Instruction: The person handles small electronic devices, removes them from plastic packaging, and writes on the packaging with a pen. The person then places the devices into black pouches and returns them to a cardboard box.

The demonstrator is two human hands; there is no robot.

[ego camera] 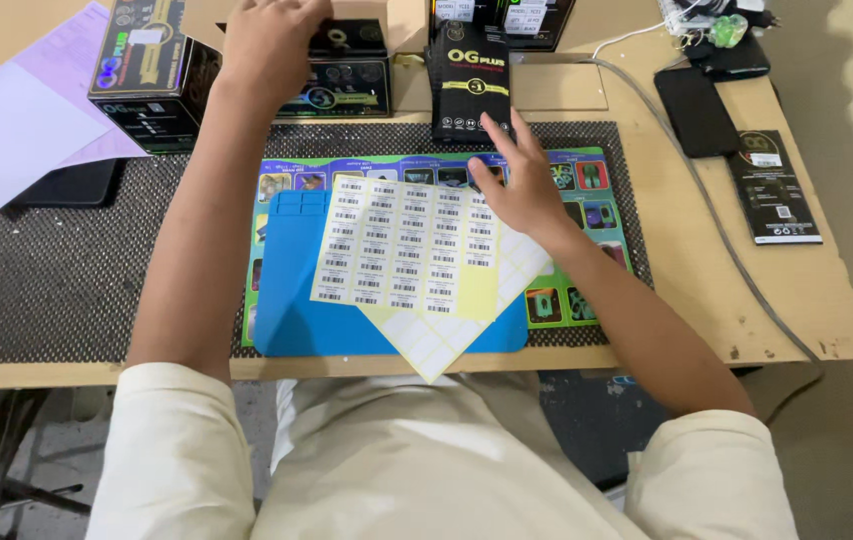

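Note:
My left hand [269, 42] reaches to the back of the desk and rests palm-down on a black box [339, 72]; I cannot tell whether it grips it. My right hand [519, 180] hovers with fingers spread over the upper right corner of a yellow sheet of barcode stickers [402, 245], touching or close to it, and holds nothing. Just behind its fingertips stands a slim black package [465, 82]. A second, mostly peeled sticker sheet [437, 345] lies under the first. Both sheets rest on a blue mat [292, 320].
A colourful printed mat [587, 165] and a dark mesh pad [47, 270] cover the wooden desk [797, 300]. Another black box [147, 70] stands back left beside pale papers [7, 130]. A black phone [697, 110], a flat black package [775, 188] and a grey cable [717, 220] lie on the right.

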